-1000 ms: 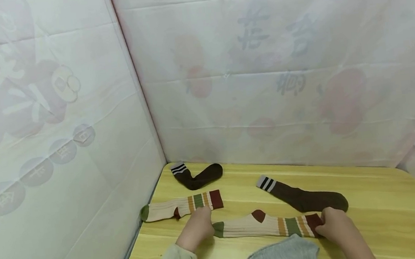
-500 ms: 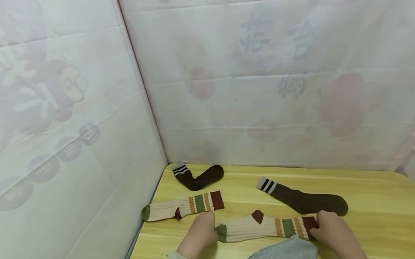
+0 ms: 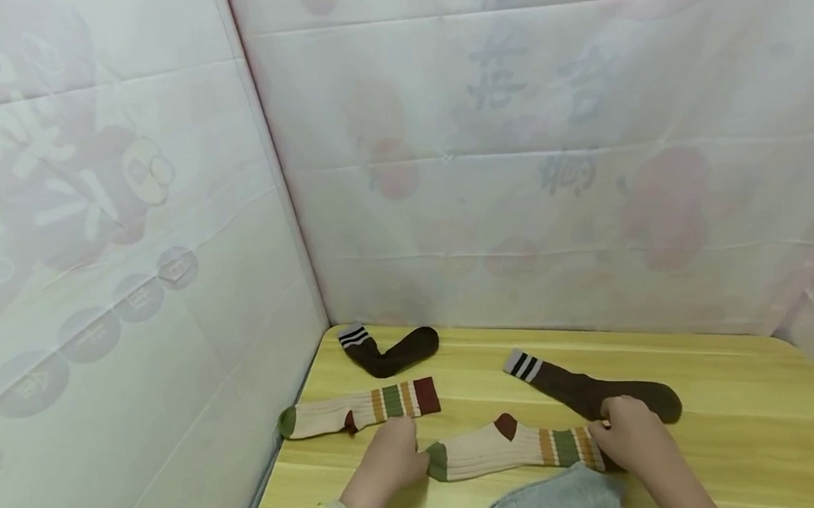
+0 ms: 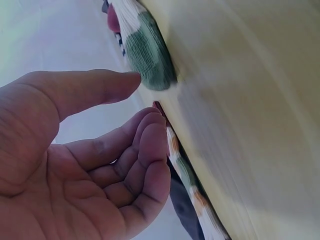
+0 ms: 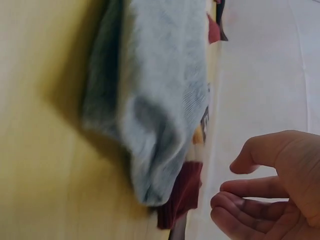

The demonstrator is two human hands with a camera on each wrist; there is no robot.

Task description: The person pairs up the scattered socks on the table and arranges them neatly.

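Note:
A cream striped sock (image 3: 481, 453) lies flat across the table, green toe at left and maroon cuff at right. My left hand (image 3: 390, 460) is beside its toe; in the left wrist view the thumb stands apart from loosely curled fingers, nothing between them. Over the cuff end is my right hand (image 3: 634, 436), hiding most of the cuff in the head view. The right wrist view has that hand's loosely bent fingers near the maroon cuff (image 5: 185, 192) with nothing held. A matching striped sock (image 3: 327, 415) lies beyond my left hand.
Close in front lies a grey sock-like knit piece (image 3: 556, 505), its tip overlapping the striped sock. Behind are a bent dark brown sock (image 3: 391, 358) and a straighter one (image 3: 589, 392), both with striped cuffs. White printed sheets (image 3: 519, 194) wall the wooden table (image 3: 763, 432).
My right hand has let go of the maroon cuff and shifted slightly left and up. The striped sock sits a little nearer to me, its toe slightly further right. The head view has tilted slightly.

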